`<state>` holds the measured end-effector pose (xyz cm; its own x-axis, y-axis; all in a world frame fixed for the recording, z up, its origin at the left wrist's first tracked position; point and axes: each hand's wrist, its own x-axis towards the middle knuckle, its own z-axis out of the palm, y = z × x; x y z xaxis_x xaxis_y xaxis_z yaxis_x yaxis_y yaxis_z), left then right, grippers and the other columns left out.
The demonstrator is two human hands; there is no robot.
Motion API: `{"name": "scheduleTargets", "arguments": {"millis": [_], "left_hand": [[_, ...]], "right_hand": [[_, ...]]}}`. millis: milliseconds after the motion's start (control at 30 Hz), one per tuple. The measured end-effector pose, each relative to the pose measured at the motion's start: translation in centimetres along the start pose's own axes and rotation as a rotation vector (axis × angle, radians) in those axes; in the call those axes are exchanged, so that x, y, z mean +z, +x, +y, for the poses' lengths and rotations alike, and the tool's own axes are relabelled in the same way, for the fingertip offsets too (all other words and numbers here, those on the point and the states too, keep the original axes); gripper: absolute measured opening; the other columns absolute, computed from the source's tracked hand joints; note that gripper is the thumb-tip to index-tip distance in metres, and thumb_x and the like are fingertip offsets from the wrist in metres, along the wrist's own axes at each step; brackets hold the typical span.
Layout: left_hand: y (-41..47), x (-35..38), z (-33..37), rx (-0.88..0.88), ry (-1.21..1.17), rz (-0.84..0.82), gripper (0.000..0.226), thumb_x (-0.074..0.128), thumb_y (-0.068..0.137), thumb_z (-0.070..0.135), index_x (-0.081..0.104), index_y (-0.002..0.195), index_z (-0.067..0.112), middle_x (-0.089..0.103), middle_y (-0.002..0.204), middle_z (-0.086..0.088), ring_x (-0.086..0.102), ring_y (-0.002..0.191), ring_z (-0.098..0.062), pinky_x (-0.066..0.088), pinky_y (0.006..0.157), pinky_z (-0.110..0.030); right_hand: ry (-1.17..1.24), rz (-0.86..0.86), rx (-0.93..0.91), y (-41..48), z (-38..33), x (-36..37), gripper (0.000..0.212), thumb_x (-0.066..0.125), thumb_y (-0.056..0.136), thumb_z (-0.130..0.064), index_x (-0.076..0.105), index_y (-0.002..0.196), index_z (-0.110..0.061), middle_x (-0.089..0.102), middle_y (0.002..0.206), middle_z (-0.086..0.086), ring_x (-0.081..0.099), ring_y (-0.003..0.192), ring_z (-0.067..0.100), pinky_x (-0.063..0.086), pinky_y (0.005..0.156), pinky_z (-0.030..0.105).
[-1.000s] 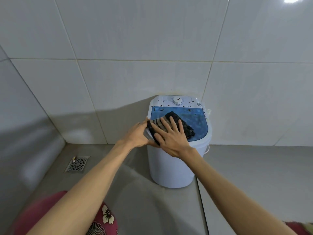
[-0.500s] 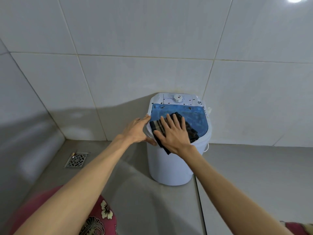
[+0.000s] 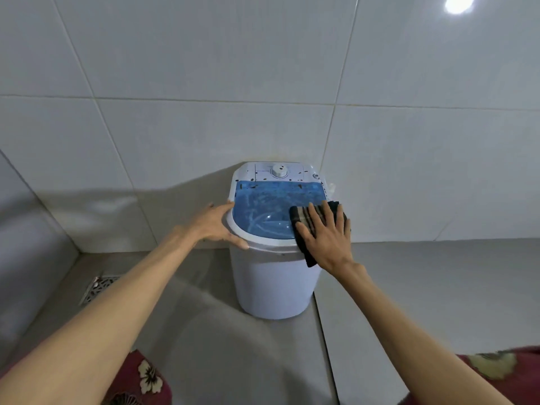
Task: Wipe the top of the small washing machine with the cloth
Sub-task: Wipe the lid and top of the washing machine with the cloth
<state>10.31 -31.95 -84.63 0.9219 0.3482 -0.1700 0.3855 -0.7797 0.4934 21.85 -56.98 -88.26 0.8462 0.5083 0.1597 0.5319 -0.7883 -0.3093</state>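
Observation:
A small white washing machine (image 3: pixel 271 282) with a blue see-through lid (image 3: pixel 268 206) stands on the floor against the tiled wall. Dark specks dot its white control panel and dial (image 3: pixel 279 171). My right hand (image 3: pixel 327 238) lies flat, fingers spread, pressing a dark striped cloth (image 3: pixel 301 217) on the lid's right edge; part of the cloth hangs over the rim. My left hand (image 3: pixel 214 223) holds the machine's left rim, thumb along the front edge. Wet streaks show on the lid.
A metal floor drain (image 3: pixel 98 289) sits at the left near the wall corner. Grey floor tiles surround the machine. Tiled walls (image 3: pixel 175 112) stand behind and to the left. Red flowered clothing (image 3: pixel 143 378) shows at the bottom edge.
My right hand has slid the cloth from the lid's front left across to its right edge. My left hand stays on the left rim.

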Motion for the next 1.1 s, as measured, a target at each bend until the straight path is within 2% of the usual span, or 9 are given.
{"name": "scheduleTargets", "arguments": {"millis": [100, 167, 233, 367, 500, 733, 933, 1033, 1100], "left_hand": [[0.9, -0.3, 1.0, 0.004, -0.220, 0.052, 0.112, 0.083, 0.052, 0.067, 0.037, 0.148, 0.030, 0.042, 0.151, 0.004, 0.038, 0.140, -0.023, 0.032, 0.114, -0.040], [1.9, 0.4, 1.0, -0.024, -0.269, 0.109, 0.116, 0.078, 0.046, 0.079, 0.038, 0.145, 0.033, 0.045, 0.148, 0.003, 0.043, 0.137, -0.023, 0.038, 0.112, -0.045], [3.2, 1.5, 0.7, -0.099, -0.235, 0.128, 0.134, 0.069, 0.037, 0.091, 0.031, 0.149, 0.028, 0.038, 0.152, -0.002, 0.034, 0.142, -0.027, 0.034, 0.114, -0.049], [3.6, 2.4, 1.0, -0.144, -0.089, 0.101, 0.150, 0.059, 0.033, 0.098, 0.013, 0.155, 0.022, 0.014, 0.163, -0.001, -0.007, 0.150, -0.034, 0.008, 0.120, -0.056], [4.3, 3.0, -0.2, -0.130, -0.084, 0.118, 0.148, 0.057, 0.034, 0.099, 0.009, 0.155, 0.030, 0.010, 0.165, 0.006, -0.015, 0.150, -0.030, 0.002, 0.120, -0.057], [5.8, 3.8, -1.6, -0.072, -0.061, 0.159, 0.146, 0.054, 0.035, 0.102, 0.009, 0.155, 0.031, 0.012, 0.164, 0.005, -0.006, 0.152, -0.026, -0.003, 0.121, -0.054], [6.0, 4.6, -1.9, -0.089, -0.061, 0.177, 0.147, 0.052, 0.034, 0.103, 0.007, 0.155, 0.033, 0.016, 0.164, 0.008, 0.004, 0.152, -0.025, 0.001, 0.121, -0.053], [6.0, 4.5, -1.8, -0.075, -0.081, 0.185, 0.146, 0.053, 0.034, 0.102, 0.008, 0.155, 0.034, 0.020, 0.162, 0.006, 0.006, 0.152, -0.026, 0.002, 0.121, -0.056], [5.7, 4.2, -1.5, -0.074, -0.098, 0.166, 0.146, 0.055, 0.036, 0.101, 0.004, 0.155, 0.034, 0.012, 0.164, 0.006, -0.001, 0.152, -0.028, 0.001, 0.120, -0.057]], "right_hand": [[0.100, -0.093, 0.149, 1.7, 0.7, -0.7, 0.071, 0.025, 0.097, -0.062, 0.009, 0.157, -0.028, 0.001, 0.165, 0.007, -0.007, 0.149, 0.038, 0.005, 0.120, 0.054], [0.111, -0.130, 0.209, 2.7, 0.5, -0.9, 0.073, 0.025, 0.097, -0.062, 0.004, 0.157, -0.027, -0.002, 0.165, 0.008, -0.006, 0.149, 0.040, 0.007, 0.119, 0.056], [0.089, -0.149, 0.246, 3.8, 0.1, -1.1, 0.072, 0.022, 0.098, -0.061, 0.002, 0.157, -0.026, -0.003, 0.165, 0.008, -0.004, 0.148, 0.041, 0.008, 0.118, 0.057], [0.043, -0.141, 0.298, 6.4, -0.1, -1.0, 0.070, 0.018, 0.099, -0.059, 0.004, 0.157, -0.024, 0.002, 0.164, 0.009, 0.006, 0.147, 0.043, 0.011, 0.116, 0.059], [0.027, -0.119, 0.340, 10.0, -0.7, -0.8, 0.067, 0.018, 0.100, -0.056, 0.009, 0.156, -0.022, 0.009, 0.163, 0.012, 0.016, 0.143, 0.045, 0.016, 0.113, 0.060], [-0.036, -0.063, 0.200, 12.2, -3.2, 0.0, 0.065, 0.019, 0.098, -0.053, 0.015, 0.156, -0.023, 0.010, 0.164, 0.005, 0.005, 0.147, 0.045, 0.003, 0.114, 0.064], [0.004, -0.072, -0.283, 8.0, -4.0, 0.5, 0.052, 0.030, 0.097, -0.060, 0.033, 0.147, -0.048, 0.022, 0.162, -0.012, 0.008, 0.152, 0.023, 0.000, 0.121, 0.052], [0.003, -0.062, -0.247, 8.3, -3.1, 0.2, 0.058, 0.031, 0.095, -0.065, 0.029, 0.150, -0.045, 0.014, 0.164, -0.003, 0.004, 0.152, 0.021, -0.001, 0.122, 0.046], [-0.036, -0.040, -0.018, 9.1, -3.2, 0.3, 0.076, 0.026, 0.093, -0.069, 0.018, 0.156, -0.027, 0.005, 0.165, 0.012, -0.002, 0.152, 0.029, -0.003, 0.120, 0.048]]}}
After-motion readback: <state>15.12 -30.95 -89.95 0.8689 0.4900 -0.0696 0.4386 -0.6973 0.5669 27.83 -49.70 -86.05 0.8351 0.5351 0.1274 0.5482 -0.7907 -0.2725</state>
